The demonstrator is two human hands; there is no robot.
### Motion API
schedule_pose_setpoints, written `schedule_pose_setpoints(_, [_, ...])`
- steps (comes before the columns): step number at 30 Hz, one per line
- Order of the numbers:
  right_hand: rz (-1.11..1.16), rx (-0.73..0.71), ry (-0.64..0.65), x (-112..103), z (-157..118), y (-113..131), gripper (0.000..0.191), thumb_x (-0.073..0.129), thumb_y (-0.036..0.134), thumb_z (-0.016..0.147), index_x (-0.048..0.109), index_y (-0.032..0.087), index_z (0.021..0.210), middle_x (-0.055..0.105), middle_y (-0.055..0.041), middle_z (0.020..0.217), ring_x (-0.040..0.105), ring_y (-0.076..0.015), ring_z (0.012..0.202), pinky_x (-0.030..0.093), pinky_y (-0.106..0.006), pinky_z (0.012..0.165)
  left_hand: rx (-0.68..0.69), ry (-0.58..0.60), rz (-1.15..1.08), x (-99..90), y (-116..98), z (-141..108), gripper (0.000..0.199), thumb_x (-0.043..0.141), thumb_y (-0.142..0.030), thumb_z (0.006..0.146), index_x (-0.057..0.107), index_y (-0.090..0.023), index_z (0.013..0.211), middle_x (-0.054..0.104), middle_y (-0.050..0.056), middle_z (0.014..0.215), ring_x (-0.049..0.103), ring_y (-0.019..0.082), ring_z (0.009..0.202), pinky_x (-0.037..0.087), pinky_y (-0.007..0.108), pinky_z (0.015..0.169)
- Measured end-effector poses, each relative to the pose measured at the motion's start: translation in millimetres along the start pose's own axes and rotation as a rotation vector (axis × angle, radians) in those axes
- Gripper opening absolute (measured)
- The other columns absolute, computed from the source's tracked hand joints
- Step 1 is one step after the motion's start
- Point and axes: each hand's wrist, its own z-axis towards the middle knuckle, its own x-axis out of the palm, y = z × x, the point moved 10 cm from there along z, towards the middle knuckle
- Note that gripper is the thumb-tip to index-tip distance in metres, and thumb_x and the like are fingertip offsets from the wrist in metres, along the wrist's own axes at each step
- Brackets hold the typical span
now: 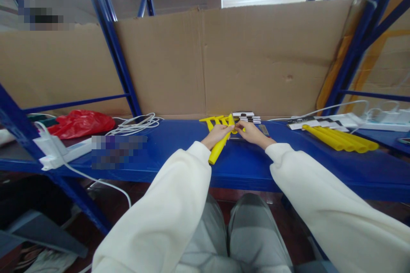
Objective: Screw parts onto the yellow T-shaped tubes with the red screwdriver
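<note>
My left hand (pixel 215 136) is wrapped around a yellow tool with a long round handle (pixel 218 151). The handle's thick end slants down toward me. At the tool's far, narrower end, my right hand (pixel 251 132) has its fingers pinched together; what lies between them is too small to make out. Behind my left hand lie several yellow T-shaped tools (pixel 209 124) side by side. A stack of black-and-white cards (pixel 248 117) sits just beyond my right hand. Under my hands a thin flat item is partly hidden.
The blue bench (pixel 179 145) has a cardboard wall (pixel 256 59) behind it. To the right, several yellow tubes (pixel 339 138) lie by printed cards (pixel 309 123). On the left are coiled white cable (pixel 137 125), a red plastic bag (pixel 83 123) and a power strip (pixel 72 151). Blue posts (pixel 112 42) rise nearby.
</note>
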Motion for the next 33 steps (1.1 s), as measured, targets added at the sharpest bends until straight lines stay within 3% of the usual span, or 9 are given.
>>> schedule_pose_setpoints(11, [0.115,0.136,0.121,12,2,-6,0.012,0.053,0.009,0.084,0.057,0.019,0.082,0.072,-0.0061,0.086,0.064,-0.016,0.076,0.049,-0.026,0.073,0.021,-0.008,0.015,-1.1,1,1,0.043,0.057,-0.029,0.096,0.056,-0.016,0.055,0.054,0.001,0.049,0.047,0.009,0.039,0.042,0.024,0.048])
schedule_pose_setpoints(21, [-0.044,0.123,0.192,11,5,-4,0.013,0.048,0.01,0.088,0.057,0.018,0.091,0.07,-0.0101,0.093,0.061,-0.0165,0.078,0.046,-0.025,0.073,0.008,-0.045,0.006,1.0,1,5,0.047,0.057,-0.031,0.096,0.053,-0.017,0.051,0.049,0.0,0.045,0.047,0.01,0.04,0.043,0.025,0.052])
schedule_pose_setpoints(26, [-0.218,0.083,0.212,-2,3,-2,0.016,0.046,0.012,0.091,0.059,0.016,0.1,0.07,-0.0125,0.095,0.061,-0.0184,0.079,0.044,-0.026,0.073,0.011,-0.103,0.007,-6.8,-1,1,0.049,0.057,-0.025,0.095,0.05,-0.016,0.048,0.048,-0.001,0.044,0.045,0.008,0.041,0.038,0.023,0.051])
schedule_pose_setpoints(29, [-0.322,0.174,0.167,-24,3,-25,0.021,0.043,0.015,0.093,0.061,0.016,0.104,0.071,-0.0145,0.099,0.064,-0.021,0.083,0.045,-0.028,0.075,-0.007,-0.159,-0.03,-15.6,1,-2,0.046,0.058,-0.023,0.095,0.05,-0.016,0.051,0.049,-0.002,0.044,0.044,0.008,0.04,0.036,0.022,0.049])
schedule_pose_setpoints(33, [-0.399,0.446,0.186,-43,-8,-89,0.02,0.055,0.015,0.083,0.069,0.016,0.096,0.073,-0.0153,0.09,0.069,-0.0265,0.087,0.047,-0.031,0.075,0.0,-0.137,-0.064,-13.4,0,-2,0.044,0.057,-0.024,0.096,0.05,-0.016,0.053,0.05,-0.002,0.044,0.044,0.007,0.039,0.036,0.022,0.048])
